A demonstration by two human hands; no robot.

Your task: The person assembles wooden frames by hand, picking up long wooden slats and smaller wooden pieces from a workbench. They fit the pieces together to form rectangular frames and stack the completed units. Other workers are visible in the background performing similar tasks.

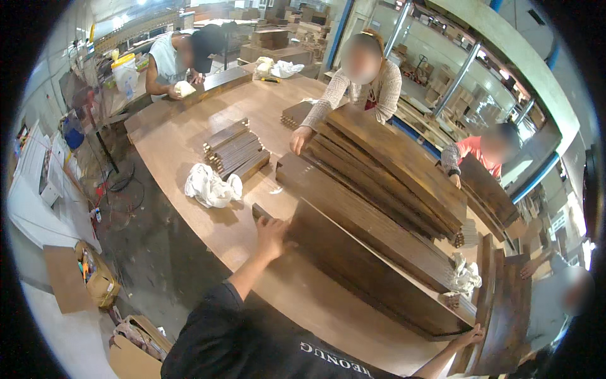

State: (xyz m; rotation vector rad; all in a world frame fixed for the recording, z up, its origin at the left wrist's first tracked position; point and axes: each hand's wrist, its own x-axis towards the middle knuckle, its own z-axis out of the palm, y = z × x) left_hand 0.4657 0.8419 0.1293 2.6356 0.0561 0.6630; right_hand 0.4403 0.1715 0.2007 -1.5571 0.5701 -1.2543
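Observation:
A long dark-brown board (372, 271) stands tilted on its edge in front of me across the table. My right hand (470, 336) is closed round its lower right corner. Close to the board's left end, my left hand (273, 237) is curled, with a small dark wooden block (257, 211) poking out past its fingers. The palm side of that hand is hidden. Directly behind the board lies a row of long dark wooden strips (366, 221), and beyond them a stack of wide dark boards (391, 164).
Bundled short strips (235, 150) and a crumpled white cloth (211, 186) lie on the tabletop (170, 158). Another white cloth (466, 276) sits near the right end. Several people work round the table, one with a hand (302, 139) at the strips. Open cardboard boxes (136, 347) stand lower left.

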